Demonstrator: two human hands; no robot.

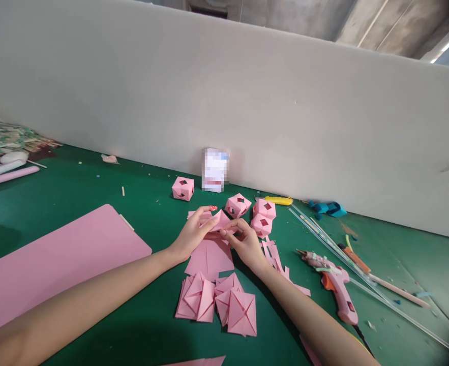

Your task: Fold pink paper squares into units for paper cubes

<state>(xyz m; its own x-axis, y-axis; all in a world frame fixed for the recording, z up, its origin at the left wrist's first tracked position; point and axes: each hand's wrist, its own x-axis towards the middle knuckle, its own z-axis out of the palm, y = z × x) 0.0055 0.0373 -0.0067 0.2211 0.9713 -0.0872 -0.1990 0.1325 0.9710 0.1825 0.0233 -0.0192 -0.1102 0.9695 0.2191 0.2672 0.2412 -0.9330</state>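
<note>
Between my two hands is a piece of folded pink paper [221,220]. My left hand [193,231] grips its left side, thumb and fingers closed on it. My right hand [245,241] pinches the right edge; the fingertips partly hide the folds. Right below the hands lies a creased pink paper sheet [209,258]. Nearer to me are several folded pink squares [242,312] in two overlapping piles. Beyond the hands stand several pink paper boxes with diamond-shaped holes, among them one box [183,188] off to the left and another [238,205] just behind my right hand.
A large pink sheet [75,259] covers the left of the green table [148,315]. Rightward lie pink paper strips [275,256], a pink glue gun [334,284], clear glue sticks [377,290] and a yellow cutter [278,201]. A pale board [247,101] closes off the back.
</note>
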